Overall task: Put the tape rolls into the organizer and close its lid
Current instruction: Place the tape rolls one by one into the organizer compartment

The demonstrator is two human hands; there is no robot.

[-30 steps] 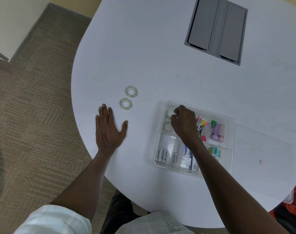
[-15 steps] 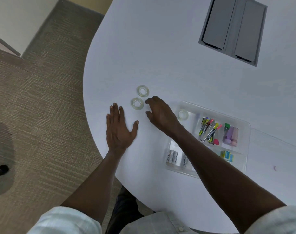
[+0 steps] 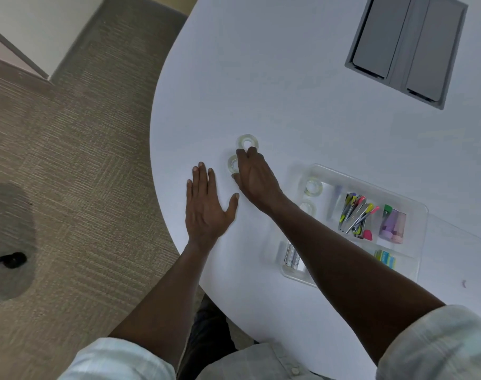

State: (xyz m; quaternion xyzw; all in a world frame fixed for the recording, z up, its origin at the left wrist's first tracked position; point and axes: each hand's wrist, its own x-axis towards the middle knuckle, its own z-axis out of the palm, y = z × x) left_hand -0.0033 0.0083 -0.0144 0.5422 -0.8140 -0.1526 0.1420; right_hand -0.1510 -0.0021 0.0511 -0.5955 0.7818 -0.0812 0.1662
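Note:
Two clear tape rolls lie on the white table. My right hand (image 3: 254,178) lies over the nearer tape roll (image 3: 231,163), fingertips and thumb touching its rim; whether it grips the roll I cannot tell. The farther tape roll (image 3: 247,142) sits just beyond the fingertips. My left hand (image 3: 206,207) rests flat on the table, fingers spread, holding nothing. To the right stands the clear organizer (image 3: 371,179), with a tape roll (image 3: 313,186) in its left compartment and a second one (image 3: 308,207) partly hidden by my forearm. Its clear lid (image 3: 458,242) lies swung open to the right.
The organizer also holds pens (image 3: 356,213), markers (image 3: 393,223), batteries (image 3: 290,256) and a small coloured pack (image 3: 384,258). A grey cable hatch (image 3: 406,48) is set into the table at the far right. The table's curved edge runs just left of my left hand, above carpet.
My right hand left the organizer's left compartment and crossed left to the two loose tape rolls, landing on the nearer one. The left hand stayed flat on the table.

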